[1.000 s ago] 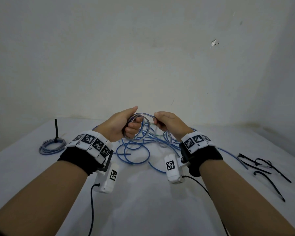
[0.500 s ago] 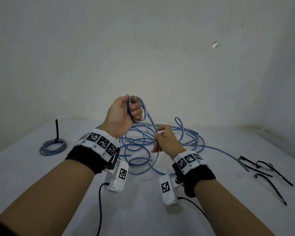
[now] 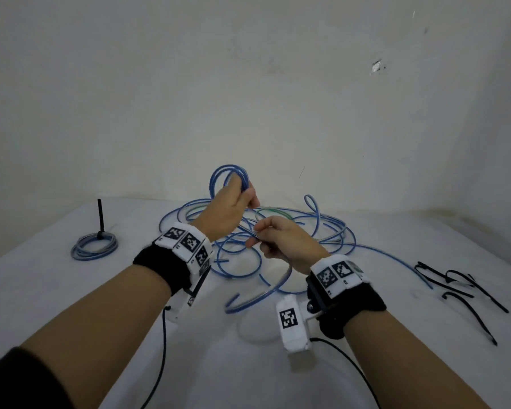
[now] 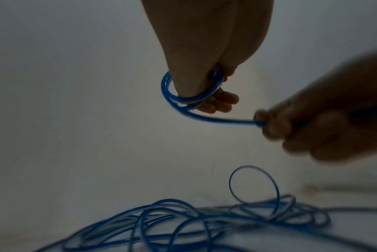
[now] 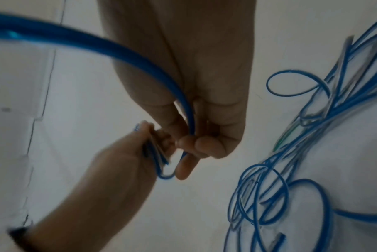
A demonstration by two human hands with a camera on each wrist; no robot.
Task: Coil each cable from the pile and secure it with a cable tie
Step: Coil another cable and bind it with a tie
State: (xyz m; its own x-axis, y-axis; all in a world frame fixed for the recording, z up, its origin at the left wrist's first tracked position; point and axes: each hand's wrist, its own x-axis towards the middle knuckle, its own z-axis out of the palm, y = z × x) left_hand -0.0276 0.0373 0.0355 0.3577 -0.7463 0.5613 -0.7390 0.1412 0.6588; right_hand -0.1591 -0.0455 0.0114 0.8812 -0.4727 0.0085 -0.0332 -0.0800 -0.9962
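Above the white tabletop [image 3: 56,293], the left hand [image 3: 227,208] grips a small coil [image 3: 219,175] of blue cable, and the right hand [image 3: 286,243] pinches the strand running from it. The loose pile [image 3: 331,231] sprawls behind them, bare surface toward the near edge. The right fingers [image 4: 269,122] are blurred.

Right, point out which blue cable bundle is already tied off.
The small coil at the far left of the table, apart from the pile: a black tie stands up from it. The left hand holds loops with no tie yet.
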